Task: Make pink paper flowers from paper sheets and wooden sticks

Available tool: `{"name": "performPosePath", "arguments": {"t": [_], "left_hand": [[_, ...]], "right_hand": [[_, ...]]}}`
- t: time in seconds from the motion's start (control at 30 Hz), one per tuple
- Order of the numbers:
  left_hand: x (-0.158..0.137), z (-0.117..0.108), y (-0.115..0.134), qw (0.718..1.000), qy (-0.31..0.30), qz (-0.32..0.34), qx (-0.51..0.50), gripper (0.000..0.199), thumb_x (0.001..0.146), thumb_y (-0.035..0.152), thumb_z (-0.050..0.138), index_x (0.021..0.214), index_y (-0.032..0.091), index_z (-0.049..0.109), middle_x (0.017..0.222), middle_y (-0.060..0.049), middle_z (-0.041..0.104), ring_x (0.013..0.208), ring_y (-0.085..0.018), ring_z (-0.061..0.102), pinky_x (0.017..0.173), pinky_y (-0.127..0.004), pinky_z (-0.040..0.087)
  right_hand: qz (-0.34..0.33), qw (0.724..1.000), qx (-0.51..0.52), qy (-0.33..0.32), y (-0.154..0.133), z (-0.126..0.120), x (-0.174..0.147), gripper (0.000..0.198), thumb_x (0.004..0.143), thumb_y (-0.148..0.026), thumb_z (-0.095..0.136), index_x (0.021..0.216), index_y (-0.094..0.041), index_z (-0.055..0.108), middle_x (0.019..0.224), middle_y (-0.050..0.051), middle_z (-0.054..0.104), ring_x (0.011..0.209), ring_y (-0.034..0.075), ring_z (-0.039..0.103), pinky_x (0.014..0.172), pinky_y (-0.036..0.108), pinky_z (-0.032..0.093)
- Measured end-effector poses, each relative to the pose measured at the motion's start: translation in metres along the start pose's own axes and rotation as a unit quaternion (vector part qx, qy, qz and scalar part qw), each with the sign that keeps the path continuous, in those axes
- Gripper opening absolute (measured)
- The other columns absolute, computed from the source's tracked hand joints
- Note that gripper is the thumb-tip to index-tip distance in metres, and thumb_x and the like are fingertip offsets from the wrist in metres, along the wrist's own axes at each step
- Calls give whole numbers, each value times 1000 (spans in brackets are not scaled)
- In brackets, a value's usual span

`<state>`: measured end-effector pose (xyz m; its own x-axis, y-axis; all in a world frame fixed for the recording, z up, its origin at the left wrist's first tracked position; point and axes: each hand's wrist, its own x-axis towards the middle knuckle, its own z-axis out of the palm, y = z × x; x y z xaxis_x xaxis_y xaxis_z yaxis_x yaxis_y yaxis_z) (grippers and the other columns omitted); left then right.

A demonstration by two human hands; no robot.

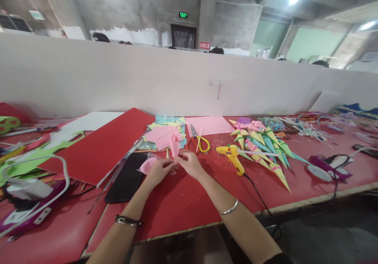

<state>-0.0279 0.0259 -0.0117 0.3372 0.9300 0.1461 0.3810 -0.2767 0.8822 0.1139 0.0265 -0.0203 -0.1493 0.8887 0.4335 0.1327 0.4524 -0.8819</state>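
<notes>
A rolled or folded piece of pink paper (174, 146) stands roughly upright between my hands, above the red table. My left hand (160, 170) pinches at its lower end, and my right hand (190, 163) grips the same end from the other side. The fingertips meet, so the exact hold is partly hidden. Beside my left hand lies a curled pink piece (148, 165). Just behind the hands are a stack of pink paper sheets (162, 136) and a pair of scissors (203, 144) with yellow-and-red handles.
To the right lie a yellow glue gun (232, 156) with a trailing cord and a heap of paper cones (265, 146). A black phone (126, 179) and a red sheet (103, 146) lie left. Purple power strips (332, 168) flank both sides. A white partition (147, 83) stands behind.
</notes>
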Motion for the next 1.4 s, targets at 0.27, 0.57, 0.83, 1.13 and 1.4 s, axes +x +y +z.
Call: {"name": "performPosePath", "arguments": {"t": [0.27, 0.57, 0.83, 1.13, 1.4], "left_hand": [[1, -3, -1, 999, 12, 22, 27, 24, 65, 41, 59, 65, 17, 64, 51, 2, 64, 48, -14, 57, 51, -23, 45], [1, -5, -9, 997, 30, 36, 62, 21, 70, 36, 54, 65, 18, 65, 48, 2, 63, 48, -14, 56, 50, -22, 41], [1, -4, -8, 996, 36, 42, 65, 21, 70, 35, 54, 63, 17, 64, 48, 2, 63, 48, -14, 57, 51, -21, 41], [-2, -3, -1, 996, 42, 47, 68, 24, 71, 36, 53, 59, 17, 63, 46, 2, 61, 49, -14, 55, 53, -22, 40], [-2, 0, -2, 998, 12, 40, 42, 23, 69, 38, 54, 68, 17, 64, 50, 2, 62, 48, -13, 55, 51, -23, 44]], "right_hand": [[1, 1000, -8, -8, 3, 0, 1, 15, 74, -25, 54, 72, -14, 64, 72, 3, 62, 70, 14, 55, 63, 23, 42], [4, 1000, -11, -18, 2, -1, 0, 15, 73, -24, 55, 67, -13, 64, 67, 3, 60, 65, 13, 54, 59, 22, 42], [-1, 1000, -18, -12, -1, -3, 0, 16, 72, -26, 56, 62, -14, 62, 63, 2, 59, 63, 13, 53, 59, 23, 40], [-3, 1000, -19, -4, 1, -4, 1, 19, 71, -29, 58, 58, -15, 60, 60, 1, 59, 61, 13, 53, 59, 23, 40], [-9, 999, -38, 9, 4, -6, 1, 21, 71, -32, 57, 58, -16, 59, 61, 1, 58, 60, 13, 52, 59, 23, 40]]}}
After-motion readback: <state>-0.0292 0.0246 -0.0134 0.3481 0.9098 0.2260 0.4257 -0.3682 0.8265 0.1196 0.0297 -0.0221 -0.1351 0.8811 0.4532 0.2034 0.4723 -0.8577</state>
